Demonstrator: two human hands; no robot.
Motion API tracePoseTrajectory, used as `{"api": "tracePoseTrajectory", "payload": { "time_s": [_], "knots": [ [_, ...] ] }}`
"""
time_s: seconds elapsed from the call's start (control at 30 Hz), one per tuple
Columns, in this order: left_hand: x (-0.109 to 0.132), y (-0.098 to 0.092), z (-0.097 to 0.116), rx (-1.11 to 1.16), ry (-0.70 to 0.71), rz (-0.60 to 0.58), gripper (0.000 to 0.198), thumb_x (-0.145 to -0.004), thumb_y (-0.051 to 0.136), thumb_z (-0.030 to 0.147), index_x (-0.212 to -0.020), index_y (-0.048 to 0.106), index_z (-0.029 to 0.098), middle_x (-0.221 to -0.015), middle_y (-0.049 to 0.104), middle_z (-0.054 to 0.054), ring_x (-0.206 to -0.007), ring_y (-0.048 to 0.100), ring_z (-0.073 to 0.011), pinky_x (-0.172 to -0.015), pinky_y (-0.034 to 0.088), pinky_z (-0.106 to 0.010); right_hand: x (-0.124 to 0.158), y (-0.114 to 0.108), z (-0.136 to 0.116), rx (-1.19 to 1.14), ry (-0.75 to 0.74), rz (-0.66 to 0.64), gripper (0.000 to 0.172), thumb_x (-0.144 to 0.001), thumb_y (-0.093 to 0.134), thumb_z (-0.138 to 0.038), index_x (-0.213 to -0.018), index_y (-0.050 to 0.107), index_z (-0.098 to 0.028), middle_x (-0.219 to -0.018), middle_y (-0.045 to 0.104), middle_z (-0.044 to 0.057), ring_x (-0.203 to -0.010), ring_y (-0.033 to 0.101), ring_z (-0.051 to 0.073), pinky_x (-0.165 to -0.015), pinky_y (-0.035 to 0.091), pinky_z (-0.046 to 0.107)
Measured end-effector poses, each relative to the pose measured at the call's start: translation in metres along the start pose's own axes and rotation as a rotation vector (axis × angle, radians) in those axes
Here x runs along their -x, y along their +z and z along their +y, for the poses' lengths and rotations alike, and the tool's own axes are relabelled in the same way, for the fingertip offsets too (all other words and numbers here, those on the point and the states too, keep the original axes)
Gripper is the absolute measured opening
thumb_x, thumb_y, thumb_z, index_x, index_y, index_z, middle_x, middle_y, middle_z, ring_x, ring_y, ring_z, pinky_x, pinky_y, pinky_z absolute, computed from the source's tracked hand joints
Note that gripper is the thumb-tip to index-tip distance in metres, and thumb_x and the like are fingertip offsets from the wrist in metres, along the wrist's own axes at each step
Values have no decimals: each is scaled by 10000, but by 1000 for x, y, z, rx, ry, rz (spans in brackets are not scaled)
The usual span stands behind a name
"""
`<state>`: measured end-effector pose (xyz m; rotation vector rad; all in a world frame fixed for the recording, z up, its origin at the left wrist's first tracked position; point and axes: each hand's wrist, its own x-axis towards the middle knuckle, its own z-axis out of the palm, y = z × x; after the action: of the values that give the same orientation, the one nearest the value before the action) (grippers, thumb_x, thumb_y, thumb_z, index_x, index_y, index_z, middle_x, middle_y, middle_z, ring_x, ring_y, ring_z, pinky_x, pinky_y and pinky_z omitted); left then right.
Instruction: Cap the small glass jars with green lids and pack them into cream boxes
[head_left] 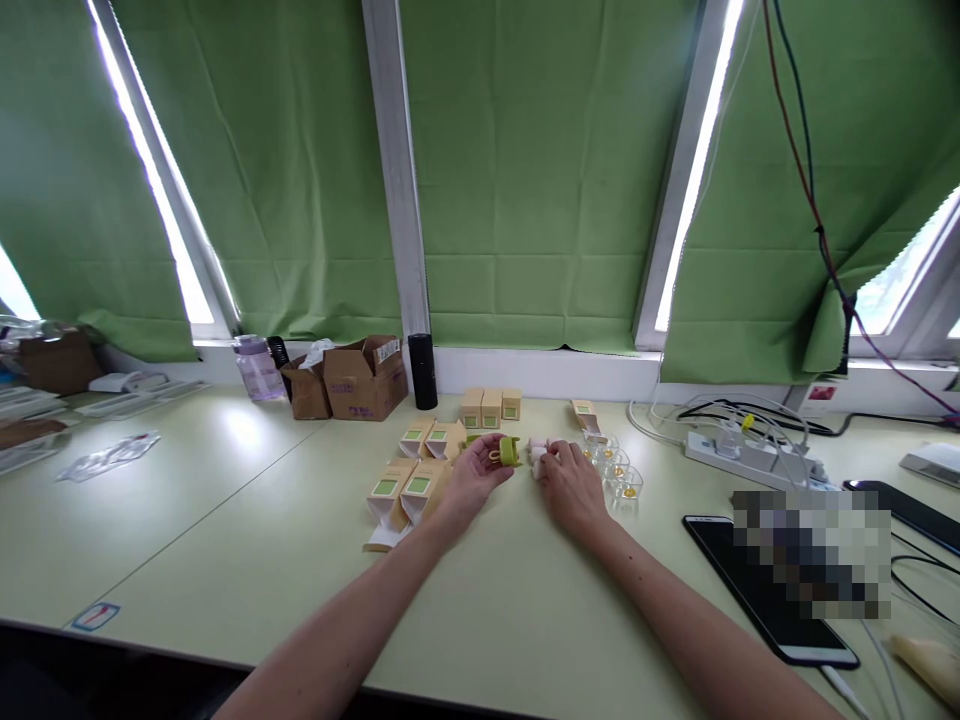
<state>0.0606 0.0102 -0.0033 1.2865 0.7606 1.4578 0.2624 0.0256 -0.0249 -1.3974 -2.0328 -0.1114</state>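
My left hand [478, 474] is closed on a small olive-green cap-like piece [509, 452], held above the table by its edge. A pale loop sticks out of the piece toward my palm. My right hand [571, 482] has its fingertips pinched on one of the small pinkish-white pieces [538, 455], partly hidden by the fingers. Just right of that hand stand several small clear glass cups [627, 488] with a yellow spot inside. By my left hand are several open kraft boxes [420, 486] with green label squares, their flaps up.
Closed small boxes [491, 404] and a black cylinder [423, 372] stand at the back, beside brown cartons [365, 380] and a purple-tinted jar [259, 368]. On the right are a power strip [739, 462] with tangled cables and a tablet [757, 590]. An open box [585, 415] lies behind the cups.
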Motion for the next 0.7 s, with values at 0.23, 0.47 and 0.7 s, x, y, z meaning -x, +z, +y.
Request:
{"api": "tracePoseTrajectory", "payload": {
  "time_s": [0.23,0.47,0.7],
  "knots": [
    [0,-1,2,-19,27,33,613,-661,913,171,-1215,653,163,-1186,742,-107,-1062,704,-211,-1007,558,-384,-3,-3,-9,-1109,486,93,423,-850,670,-628,-896,714,-210,-935,730,107,-843,679,268,-668,539,376],
    [-2,-1,0,-28,42,32,626,-695,909,204,-1266,656,155,-1220,748,-130,-1104,714,-232,-1043,552,-415,9,-24,-17,-1762,549,-143,382,-771,830,-543,-972,736,-232,-1042,786,94,-938,741,262,-710,578,350],
    [-15,-1,14,-17,52,40,651,-662,937,222,-1258,682,156,-1183,769,-124,-1089,729,-238,-1014,567,-400,11,-40,-28,-1825,470,-139,395,-680,928,-404,-994,743,-252,-1068,793,71,-988,736,263,-749,578,346]
  ]
}}
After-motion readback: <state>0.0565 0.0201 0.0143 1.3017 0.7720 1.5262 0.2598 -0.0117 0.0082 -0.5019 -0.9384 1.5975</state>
